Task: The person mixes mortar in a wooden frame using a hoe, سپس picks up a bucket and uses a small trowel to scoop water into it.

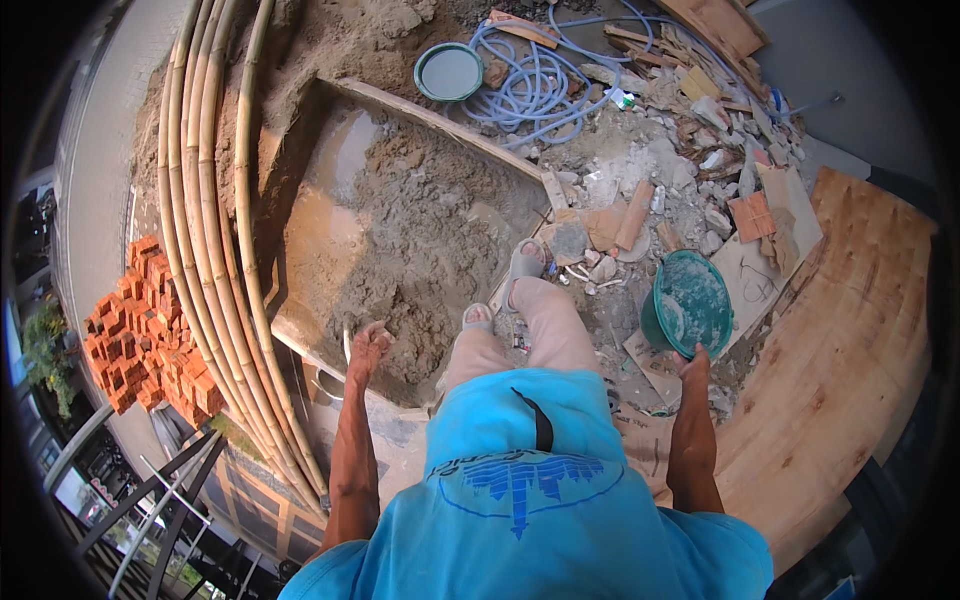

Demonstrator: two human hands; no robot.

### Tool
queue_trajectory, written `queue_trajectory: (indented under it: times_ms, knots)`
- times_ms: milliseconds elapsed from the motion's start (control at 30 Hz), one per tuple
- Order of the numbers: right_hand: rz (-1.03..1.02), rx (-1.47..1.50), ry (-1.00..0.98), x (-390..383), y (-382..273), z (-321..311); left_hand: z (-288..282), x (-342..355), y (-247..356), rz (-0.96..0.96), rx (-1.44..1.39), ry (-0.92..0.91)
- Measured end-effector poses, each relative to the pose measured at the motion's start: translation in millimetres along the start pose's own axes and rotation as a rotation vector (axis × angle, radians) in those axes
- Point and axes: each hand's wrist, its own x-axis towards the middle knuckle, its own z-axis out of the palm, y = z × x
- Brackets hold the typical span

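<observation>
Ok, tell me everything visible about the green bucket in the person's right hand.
The green bucket is round and looks like plastic, its inside smeared with pale grey-white residue. It shows no load inside beyond that coating. It hangs tilted, mouth towards the camera, above rubble and board scraps beside the mortar pile. The right hand grips its near rim; nothing else visibly touches it.

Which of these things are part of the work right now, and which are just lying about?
In use:
right hand gripping green bucket
left hand over wet mortar
mixing tray

Lying about:
bamboo poles
red bricks
blue hose
green basin
rubble
plywood sheet
</observation>
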Motion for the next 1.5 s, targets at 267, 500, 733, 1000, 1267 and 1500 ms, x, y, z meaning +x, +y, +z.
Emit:
queue_trajectory:
  times_ms: [267, 500, 733, 1000, 1267, 1500]
  knots:
    - [0.110, 0.209, 0.100, 36.8, -1.3, 50.1, -180.9, -21.4, 146.9, 0.071, 0.282, 0.330]
    - [0.122, 0.294, 0.140, 25.9, -10.8, 57.0, -165.8, -14.0, 189.1, 0.165, 0.070, 0.300]
    - [0.161, 0.274, 0.118, -15.2, -0.1, 71.0, -5.2, 35.8, 180.6, 0.039, 0.227, -0.087]
    - [0.166, 0.241, 0.090, -34.8, -24.1, 140.8, 64.7, 102.7, 185.1, -0.032, 0.188, -0.240]
    - [0.119, 0.156, 0.211, -10.9, -53.2, 205.1, -3.7, 144.0, 229.6, -0.017, 0.055, -0.078]
    - [0.093, 0.186, 0.197, -3.1, -51.7, 251.7, -72.8, 173.0, 259.4, -0.048, 0.125, -0.007]
